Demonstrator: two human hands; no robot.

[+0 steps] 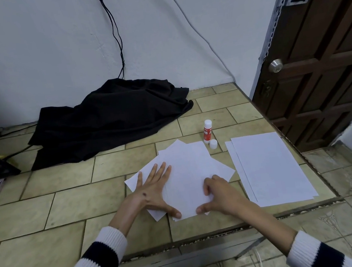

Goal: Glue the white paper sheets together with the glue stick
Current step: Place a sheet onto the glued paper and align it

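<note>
White paper sheets point(188, 175), fanned in a loose overlapping pile, lie on the tiled surface point(69, 201) under both hands. The left hand point(152, 190) lies flat on the pile's left part, fingers straight and spread, pointing toward 1 o'clock, thumb stretched along the near edge. The right hand point(218, 194) presses near the pile's lower right, fingers curled under with the knuckles down and thumb tip on the paper; it holds nothing. The glue stick point(207, 130) stands upright at about 12 o'clock from the right hand, just beyond the pile's far edge, with its loose cap point(213, 144) just beside it. The right hand is the nearer one, so a reach for the stick would probably fall to it. A second stack of sheets point(269, 167) lies at 3 o'clock, long axis running away from the person.
</note>
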